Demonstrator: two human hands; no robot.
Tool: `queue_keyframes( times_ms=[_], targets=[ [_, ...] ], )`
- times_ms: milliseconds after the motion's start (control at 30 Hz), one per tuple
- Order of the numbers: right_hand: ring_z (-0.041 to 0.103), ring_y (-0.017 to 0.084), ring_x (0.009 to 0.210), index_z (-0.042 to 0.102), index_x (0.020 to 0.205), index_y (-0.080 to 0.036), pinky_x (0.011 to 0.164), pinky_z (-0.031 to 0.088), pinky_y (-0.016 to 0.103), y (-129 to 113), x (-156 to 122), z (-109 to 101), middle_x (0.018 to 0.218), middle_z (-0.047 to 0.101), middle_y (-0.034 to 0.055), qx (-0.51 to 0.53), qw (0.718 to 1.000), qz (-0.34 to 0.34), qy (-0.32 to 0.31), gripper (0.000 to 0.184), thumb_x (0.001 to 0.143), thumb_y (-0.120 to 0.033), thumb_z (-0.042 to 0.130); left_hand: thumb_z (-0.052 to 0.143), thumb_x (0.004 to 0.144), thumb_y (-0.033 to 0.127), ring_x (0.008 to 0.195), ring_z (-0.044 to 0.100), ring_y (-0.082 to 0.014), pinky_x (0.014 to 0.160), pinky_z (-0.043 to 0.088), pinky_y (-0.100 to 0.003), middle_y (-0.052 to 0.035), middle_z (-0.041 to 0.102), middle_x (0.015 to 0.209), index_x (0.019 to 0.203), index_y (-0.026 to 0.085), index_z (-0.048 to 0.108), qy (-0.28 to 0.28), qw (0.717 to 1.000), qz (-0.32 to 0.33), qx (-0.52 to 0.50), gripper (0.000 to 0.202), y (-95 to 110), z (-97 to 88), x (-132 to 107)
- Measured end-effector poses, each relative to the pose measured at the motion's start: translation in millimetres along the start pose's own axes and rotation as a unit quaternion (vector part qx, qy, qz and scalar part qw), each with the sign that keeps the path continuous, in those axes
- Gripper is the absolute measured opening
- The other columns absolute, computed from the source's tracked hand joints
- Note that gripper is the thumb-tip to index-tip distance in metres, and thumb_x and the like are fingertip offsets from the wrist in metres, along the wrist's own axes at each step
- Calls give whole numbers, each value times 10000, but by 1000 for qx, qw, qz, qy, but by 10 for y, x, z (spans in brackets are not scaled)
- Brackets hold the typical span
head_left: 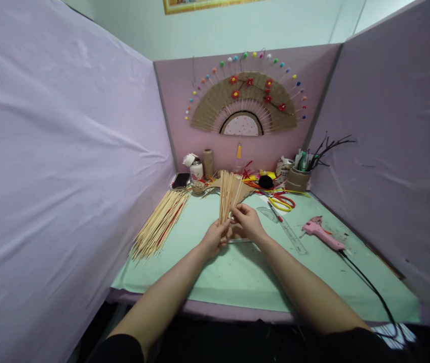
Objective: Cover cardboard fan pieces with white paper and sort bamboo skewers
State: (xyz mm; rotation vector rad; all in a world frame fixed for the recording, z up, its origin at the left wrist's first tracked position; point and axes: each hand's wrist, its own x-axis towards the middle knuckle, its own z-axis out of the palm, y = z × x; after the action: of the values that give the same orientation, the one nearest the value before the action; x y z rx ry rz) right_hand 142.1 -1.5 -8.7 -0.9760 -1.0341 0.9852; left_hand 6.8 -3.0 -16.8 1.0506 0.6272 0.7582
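Observation:
A small bundle of thin wooden sticks (226,194) stands up from my two hands over the middle of the table. My left hand (215,237) is closed round the lower ends of the bundle. At the bundle's right side, my right hand (248,220) pinches a stick or sticks with thumb and fingers; how many I cannot tell. Behind the sticks lies a piece of brown cardboard (245,190). A large pile of similar sticks (162,222), a few of them reddish, lies to the left of my hands.
To the right lie scissors (281,203), a clear ruler (293,234), a protractor (266,214) and a pink glue gun (324,235) with its black cord. At the back stand a jar (196,169), a cardboard tube (208,164) and a pot of twigs (298,180). A decorated fan (243,101) hangs on the partition.

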Motion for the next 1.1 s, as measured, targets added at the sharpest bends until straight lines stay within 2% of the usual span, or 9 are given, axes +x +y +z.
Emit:
queue_keyframes(
  times_ms=[133, 400, 667, 800, 933, 1100],
  targets=[
    [460, 102, 535, 550, 646, -184, 533, 384, 238, -48, -23, 1, 581, 535, -29, -41, 999, -24, 16, 335, 716, -478, 695, 678, 732, 551, 316, 226, -8, 350, 89, -159, 69, 530, 560, 993, 191, 498, 17, 1000, 9, -15, 480, 25, 8, 1],
    [464, 107, 531, 558, 661, -188, 508, 390, 239, -142, -72, 34, 580, 533, -33, -42, 999, -11, 2, 325, 682, -473, 711, 662, 756, 531, 318, 240, -8, 342, 101, -152, 54, 549, 563, 971, 165, 512, -8, 1000, 15, 4, 449, 9, -12, 7],
    [516, 127, 581, 535, 637, -193, 572, 434, 259, -65, -34, 9, 601, 548, -29, -75, 997, -25, 19, 190, 698, -348, 626, 651, 770, 532, 317, 251, -7, 331, 112, -151, 48, 569, 604, 992, 171, 498, 3, 1000, 23, 9, 451, -12, -16, 22],
    [478, 113, 559, 525, 672, -194, 537, 395, 239, -46, -20, -8, 589, 527, -43, -86, 996, -25, 21, 79, 654, -260, 566, 673, 756, 524, 318, 271, 1, 329, 117, -153, 48, 570, 639, 918, 175, 479, 3, 1000, 30, 9, 431, -15, -13, 19],
    [427, 90, 497, 478, 735, -210, 485, 351, 223, -87, -39, 16, 574, 489, -75, -50, 998, -1, 34, 183, 628, -269, 614, 670, 758, 531, 319, 287, -1, 328, 123, -158, 44, 573, 656, 922, 177, 478, -4, 1000, 20, 12, 435, -33, -25, 27],
    [423, 88, 467, 510, 823, -205, 463, 338, 226, -121, -56, 47, 556, 487, -79, -18, 998, 47, 32, 384, 635, -467, 719, 668, 758, 529, 307, 285, -8, 326, 117, -164, 44, 583, 648, 968, 180, 472, -20, 1000, 16, 13, 453, -49, -41, 31]
  ],
)
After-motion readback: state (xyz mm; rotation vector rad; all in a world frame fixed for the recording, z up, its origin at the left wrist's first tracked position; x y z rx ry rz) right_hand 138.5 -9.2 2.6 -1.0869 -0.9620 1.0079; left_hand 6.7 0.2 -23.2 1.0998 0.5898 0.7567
